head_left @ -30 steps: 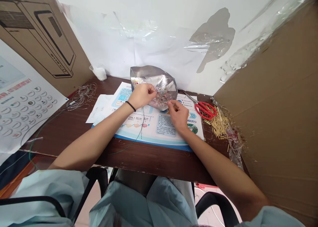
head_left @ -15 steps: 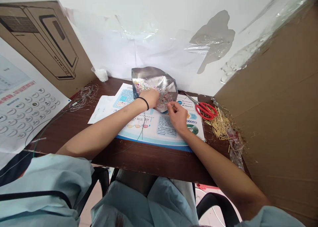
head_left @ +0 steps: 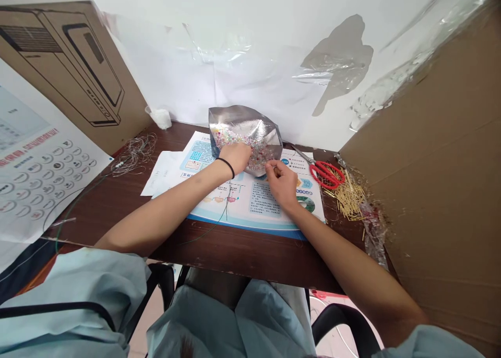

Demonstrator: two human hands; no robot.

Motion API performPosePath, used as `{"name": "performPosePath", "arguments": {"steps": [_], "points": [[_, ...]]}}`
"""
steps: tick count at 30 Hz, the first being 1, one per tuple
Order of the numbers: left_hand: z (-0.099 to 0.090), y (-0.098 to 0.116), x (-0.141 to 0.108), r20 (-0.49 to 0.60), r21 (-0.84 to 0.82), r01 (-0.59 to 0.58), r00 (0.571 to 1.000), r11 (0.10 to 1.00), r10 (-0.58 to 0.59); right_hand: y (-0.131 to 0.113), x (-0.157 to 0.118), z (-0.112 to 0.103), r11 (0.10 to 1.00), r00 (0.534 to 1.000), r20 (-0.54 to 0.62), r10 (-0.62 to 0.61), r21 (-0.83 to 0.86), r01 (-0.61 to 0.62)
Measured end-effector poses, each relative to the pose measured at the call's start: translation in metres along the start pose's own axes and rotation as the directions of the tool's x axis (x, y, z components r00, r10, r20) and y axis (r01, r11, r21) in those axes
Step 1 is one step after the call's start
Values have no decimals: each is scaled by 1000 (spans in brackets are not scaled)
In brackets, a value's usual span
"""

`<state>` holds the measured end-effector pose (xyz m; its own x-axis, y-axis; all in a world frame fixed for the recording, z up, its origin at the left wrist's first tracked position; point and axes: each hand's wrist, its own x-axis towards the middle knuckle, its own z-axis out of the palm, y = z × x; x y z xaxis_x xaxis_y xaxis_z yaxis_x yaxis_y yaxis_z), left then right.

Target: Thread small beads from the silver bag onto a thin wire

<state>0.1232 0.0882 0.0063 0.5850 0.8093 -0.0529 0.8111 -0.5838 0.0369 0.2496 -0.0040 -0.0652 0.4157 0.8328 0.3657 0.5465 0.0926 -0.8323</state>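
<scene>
An open silver bag (head_left: 262, 131) with many small coloured beads (head_left: 230, 135) inside stands on printed sheets (head_left: 265, 199). My left hand (head_left: 237, 157), with a black band at the wrist, reaches over the bag's front; its fingers are bent down among the beads, and their tips are hidden. My right hand (head_left: 282, 181) is at the bag's front right edge, thumb and forefinger pinched together on something too small to make out. Thin dark threads (head_left: 227, 204) hang below my left hand onto the sheets.
Red-handled scissors (head_left: 326, 175) and a pile of thin golden sticks (head_left: 348, 199) lie to the right, beside crumpled plastic (head_left: 373, 225). Tangled clear thread (head_left: 136, 152) lies at the left. Cardboard (head_left: 442, 165) borders the right side.
The whole view has shifted slightly. My left hand's fingers have moved a little within the bag; my right hand keeps its pinch at the bag's edge.
</scene>
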Motion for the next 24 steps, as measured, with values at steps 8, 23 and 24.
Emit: {"name": "performPosePath", "arguments": {"steps": [8, 23, 24], "points": [[8, -7, -39, -162, -814, -159, 986, 559, 45, -4, -6, 0, 999, 998, -33, -50, -5, 49], [62, -14, -53, 115, -945, 112, 993, -307, 9, -17, -21, 1, 931, 929, -67, -363, -70, 358], [62, -15, -53, 115, -942, 112, 993, -316, 10, -17, -21, 1, 927, 926, -62, -373, -80, 368]]}}
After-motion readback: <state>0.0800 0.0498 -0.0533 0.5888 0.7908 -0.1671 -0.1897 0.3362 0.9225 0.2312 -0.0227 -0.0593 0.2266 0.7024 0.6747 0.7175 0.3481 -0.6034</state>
